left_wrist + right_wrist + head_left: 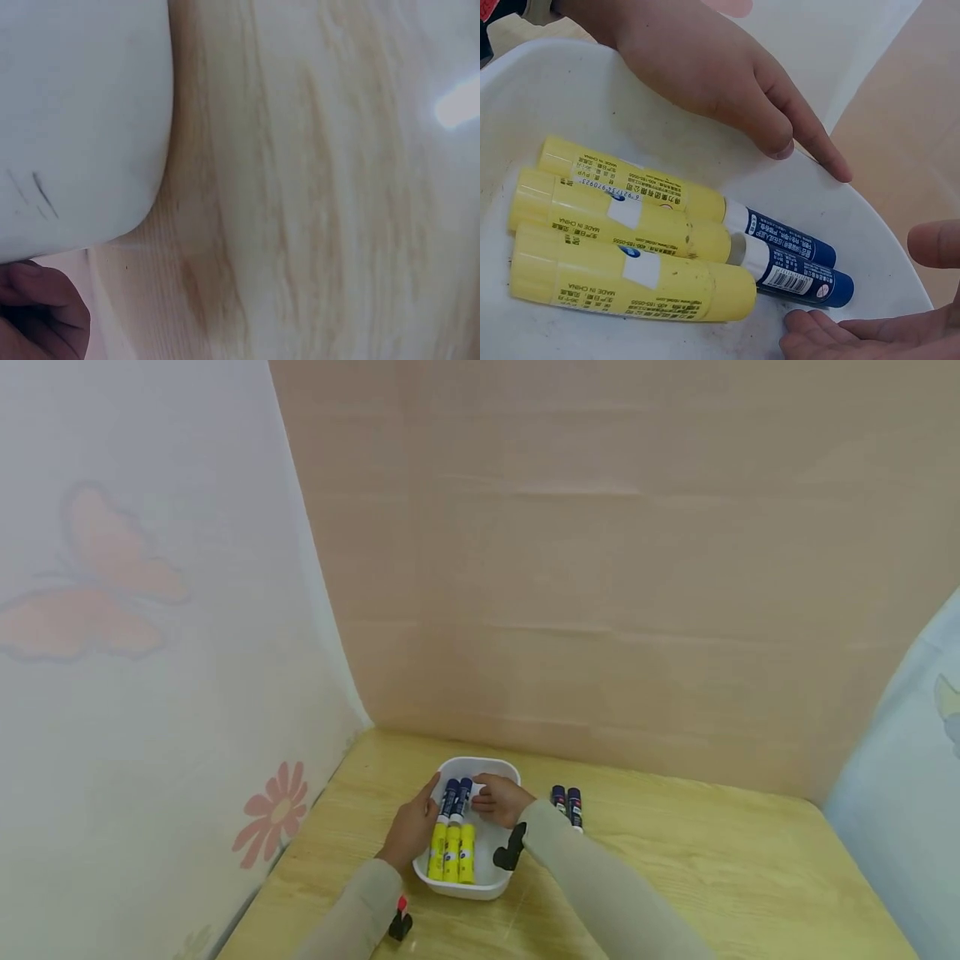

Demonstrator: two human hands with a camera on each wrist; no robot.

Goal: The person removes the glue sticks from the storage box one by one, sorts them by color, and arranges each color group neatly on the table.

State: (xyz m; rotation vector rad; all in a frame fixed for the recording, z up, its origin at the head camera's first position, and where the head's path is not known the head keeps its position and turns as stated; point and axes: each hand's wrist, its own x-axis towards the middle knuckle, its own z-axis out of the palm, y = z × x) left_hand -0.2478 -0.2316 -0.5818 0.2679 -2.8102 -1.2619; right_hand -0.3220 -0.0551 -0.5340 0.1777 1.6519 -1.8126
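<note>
left hand (411,828) grips white bin (487,853) by its left side, bottom middle of frame | right hand (502,799) kinda loose inside, near two blue tubes (462,795) | three yellow tubes (452,855) just below those

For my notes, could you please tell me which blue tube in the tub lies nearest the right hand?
The right blue tube, beside the right hand; the left blue tube lies nearer the left hand.

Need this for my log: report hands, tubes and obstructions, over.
Left hand holding rim of white tub; right hand empty inside, by two blue tubes. Three yellow tubes also in tub. Right sleeve partly hides two dark-capped tubes outside.
</note>
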